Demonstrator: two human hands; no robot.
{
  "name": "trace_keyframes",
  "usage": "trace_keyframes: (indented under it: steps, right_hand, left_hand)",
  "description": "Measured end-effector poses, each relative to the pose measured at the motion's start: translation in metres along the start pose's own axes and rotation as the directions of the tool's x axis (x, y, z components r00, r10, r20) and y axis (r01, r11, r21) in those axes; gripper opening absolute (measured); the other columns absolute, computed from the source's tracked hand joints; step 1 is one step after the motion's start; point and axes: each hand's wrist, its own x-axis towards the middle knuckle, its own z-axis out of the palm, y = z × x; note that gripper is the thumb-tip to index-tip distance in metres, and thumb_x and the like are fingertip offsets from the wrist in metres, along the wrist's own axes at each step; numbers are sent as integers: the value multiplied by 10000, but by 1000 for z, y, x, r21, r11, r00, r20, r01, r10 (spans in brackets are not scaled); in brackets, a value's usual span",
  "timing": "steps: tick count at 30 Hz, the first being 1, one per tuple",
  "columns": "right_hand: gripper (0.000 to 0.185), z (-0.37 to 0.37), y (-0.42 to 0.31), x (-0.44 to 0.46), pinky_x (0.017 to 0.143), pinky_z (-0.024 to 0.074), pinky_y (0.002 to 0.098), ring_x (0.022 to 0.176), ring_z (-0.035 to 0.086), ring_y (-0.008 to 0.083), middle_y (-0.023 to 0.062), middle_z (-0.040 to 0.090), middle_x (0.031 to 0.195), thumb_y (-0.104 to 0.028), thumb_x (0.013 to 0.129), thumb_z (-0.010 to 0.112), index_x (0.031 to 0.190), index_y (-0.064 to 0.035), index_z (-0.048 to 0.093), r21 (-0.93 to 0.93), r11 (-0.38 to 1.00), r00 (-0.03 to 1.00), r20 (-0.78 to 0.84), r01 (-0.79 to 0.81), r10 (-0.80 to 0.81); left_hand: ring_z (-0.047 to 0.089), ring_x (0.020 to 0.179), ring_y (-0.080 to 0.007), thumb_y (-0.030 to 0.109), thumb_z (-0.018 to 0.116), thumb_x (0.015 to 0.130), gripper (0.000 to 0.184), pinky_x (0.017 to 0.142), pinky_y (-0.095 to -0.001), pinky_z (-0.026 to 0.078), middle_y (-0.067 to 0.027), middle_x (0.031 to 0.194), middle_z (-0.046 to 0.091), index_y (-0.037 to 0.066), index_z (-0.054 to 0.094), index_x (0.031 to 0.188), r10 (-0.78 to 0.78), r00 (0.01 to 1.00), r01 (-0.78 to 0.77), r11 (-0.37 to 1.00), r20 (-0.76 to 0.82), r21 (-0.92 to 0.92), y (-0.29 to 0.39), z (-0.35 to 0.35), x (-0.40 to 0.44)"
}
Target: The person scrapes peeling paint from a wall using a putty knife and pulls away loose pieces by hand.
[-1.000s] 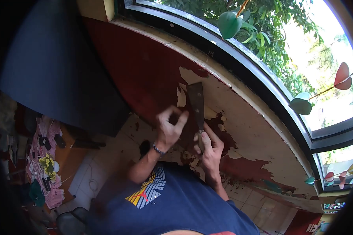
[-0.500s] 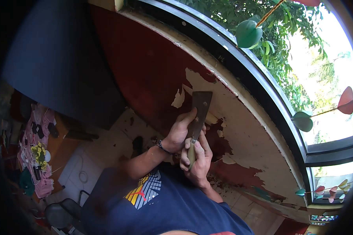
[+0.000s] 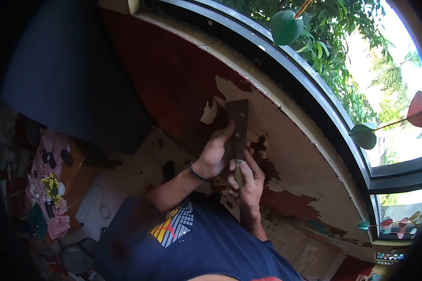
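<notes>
A paint scraper (image 3: 239, 122) with a wide dark metal blade and a pale handle is held upright in front of a peeling wall. My right hand (image 3: 251, 183) is closed round the handle, its index finger reaching up along the blade. My left hand (image 3: 214, 154), with a dark bracelet at the wrist, is at the blade's left side. Its thumb lies against the blade's edge, and its other fingers are mostly hidden behind the metal. Behind the scraper, the wall (image 3: 295, 154) shows bare pale patches among torn red paint (image 3: 150, 70), with a loose flap (image 3: 208, 112) beside the blade.
A dark-framed window (image 3: 309, 100) runs above the wall, with strings of leaf-shaped ornaments (image 3: 286, 29) hanging before it. A dark panel (image 3: 75, 79) stands at left. Lower left are a table with a pink cloth (image 3: 58, 225) and cables, and a black chair (image 3: 77, 257). Debris dots the tiled floor.
The scraper has turned from leaning right to leaning slightly left. My right hand has moved a little rightward with the handle. My left thumb stays at the blade as the view shifts slightly.
</notes>
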Motion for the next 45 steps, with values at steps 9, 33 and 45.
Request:
trace_keyframes:
  steps: [9,33,45]
  right_hand:
    - [407,-3,-1,3,359,285,180,467,393,61,50,534,876,-156,969,422,1366,-69,412,-2,1000,999,46,15,-15]
    - [440,23,-8,21,345,286,193,455,397,78,82,542,876,-133,944,408,1363,-1,381,-71,997,1000,-21,17,-18]
    - [418,23,7,10,313,251,176,386,360,69,138,542,815,-154,923,457,1285,56,438,15,999,984,-176,37,-34]
  left_hand:
    - [646,824,-245,456,423,952,409,557,-322,537,-92,866,633,74,562,998,-48,999,45,988,-18,-145,6,-2,3]
    - [642,783,-233,503,378,951,444,507,-294,510,-93,842,608,107,491,1118,-68,997,62,976,-21,-210,23,-4,5]
    - [606,957,-233,448,308,987,426,789,-367,502,-143,1039,600,108,406,1226,-337,929,343,939,150,-14,44,-21,6]
